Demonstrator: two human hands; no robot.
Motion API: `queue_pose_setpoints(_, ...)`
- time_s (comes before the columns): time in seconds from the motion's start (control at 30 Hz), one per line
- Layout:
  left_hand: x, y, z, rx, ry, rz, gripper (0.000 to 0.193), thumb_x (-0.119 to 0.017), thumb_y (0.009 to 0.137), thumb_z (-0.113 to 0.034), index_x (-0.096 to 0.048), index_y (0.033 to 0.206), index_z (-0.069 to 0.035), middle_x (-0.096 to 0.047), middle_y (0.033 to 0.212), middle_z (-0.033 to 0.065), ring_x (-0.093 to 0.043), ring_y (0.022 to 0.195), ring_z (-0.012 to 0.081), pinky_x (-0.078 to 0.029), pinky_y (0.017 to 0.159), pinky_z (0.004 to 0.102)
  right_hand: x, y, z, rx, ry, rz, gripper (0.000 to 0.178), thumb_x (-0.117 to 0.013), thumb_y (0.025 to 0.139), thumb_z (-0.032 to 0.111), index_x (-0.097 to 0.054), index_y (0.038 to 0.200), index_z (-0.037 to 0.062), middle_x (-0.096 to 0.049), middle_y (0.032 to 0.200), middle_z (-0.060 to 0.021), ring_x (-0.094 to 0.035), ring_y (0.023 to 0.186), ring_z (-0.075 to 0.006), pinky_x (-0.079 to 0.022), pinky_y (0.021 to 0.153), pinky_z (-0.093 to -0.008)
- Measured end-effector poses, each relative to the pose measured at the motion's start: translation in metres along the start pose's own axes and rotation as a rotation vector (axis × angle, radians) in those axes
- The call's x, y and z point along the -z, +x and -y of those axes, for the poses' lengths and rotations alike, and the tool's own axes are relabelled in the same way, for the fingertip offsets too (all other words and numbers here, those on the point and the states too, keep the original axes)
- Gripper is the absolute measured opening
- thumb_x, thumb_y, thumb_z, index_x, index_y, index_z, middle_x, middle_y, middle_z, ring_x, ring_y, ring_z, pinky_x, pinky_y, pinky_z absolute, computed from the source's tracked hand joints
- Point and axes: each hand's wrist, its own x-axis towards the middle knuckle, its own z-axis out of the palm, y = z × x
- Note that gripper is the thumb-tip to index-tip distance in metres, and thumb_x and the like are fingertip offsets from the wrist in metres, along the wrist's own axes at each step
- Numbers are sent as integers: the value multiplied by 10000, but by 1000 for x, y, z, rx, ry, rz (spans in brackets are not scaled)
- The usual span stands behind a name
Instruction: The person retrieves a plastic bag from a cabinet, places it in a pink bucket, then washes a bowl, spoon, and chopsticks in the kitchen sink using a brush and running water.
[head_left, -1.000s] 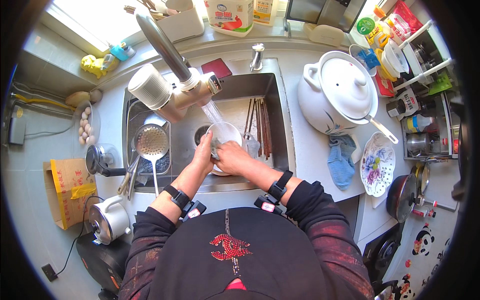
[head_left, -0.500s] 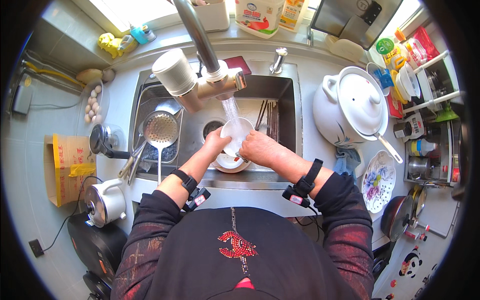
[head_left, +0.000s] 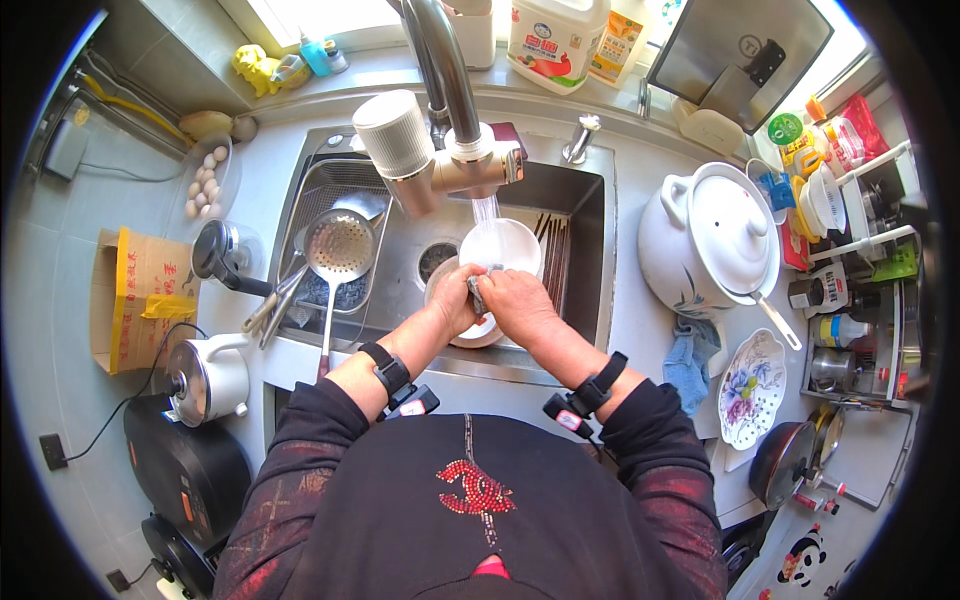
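Note:
My left hand (head_left: pixel 458 300) and my right hand (head_left: pixel 516 304) are closed together over the front of the sink (head_left: pixel 400 290). Between them is a crumpled grey cloth (head_left: pixel 477 296), mostly hidden by the fingers. Just beyond, a white bowl (head_left: pixel 498 240) sits in the basin, with water from the tap (head_left: pixel 470 165) running into it. Beneath my hands, more white dishes (head_left: pixel 480 334) show in part. Several dark chopsticks (head_left: pixel 556 255) lie along the basin's right side.
On the left, a wire basket (head_left: pixel 325 190) holds a skimmer (head_left: pixel 340 246) and other utensils. A large lidded white pot (head_left: pixel 700 235) stands right of the sink, near a blue cloth (head_left: pixel 690 360) and a floral plate (head_left: pixel 752 390). Detergent jugs (head_left: pixel 556 45) line the sill.
My left hand has let go of the white bowl, which now rests farther back under the stream. Both hands have come together around the grey cloth. The view has shifted slightly.

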Motion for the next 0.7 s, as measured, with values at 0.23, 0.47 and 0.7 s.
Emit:
queue_pose_setpoints(0.23,0,-19,0,-138,123,8,431,-445,998,-302,-384,1345,-52,-517,1288,173,-507,1211,331,-463,960,545,-13,-5,-10,29,113,106,563,-673,759,312,-560,1217,5,-566,1236,-147,-493,1223,-296,-292,1106,-449)
queue_pose_setpoints(0.47,-5,-39,-1,-206,184,-24,522,-434,995,-361,-349,1392,-32,-475,1346,199,-526,1190,369,-483,923,586,7,-17,-6,101,-230,280,378,-619,804,341,-707,1002,31,-635,1158,-150,-432,1304,-284,-199,1158,-445)
queue_pose_setpoints(0.7,-21,-36,-23,-318,196,-86,440,-425,1008,-336,-428,1296,-5,-550,1214,197,-597,1067,344,-532,864,529,25,13,13,1,-99,84,505,-578,828,348,-610,1188,-4,-552,1305,-150,-416,1315,-271,-203,1156,-442)
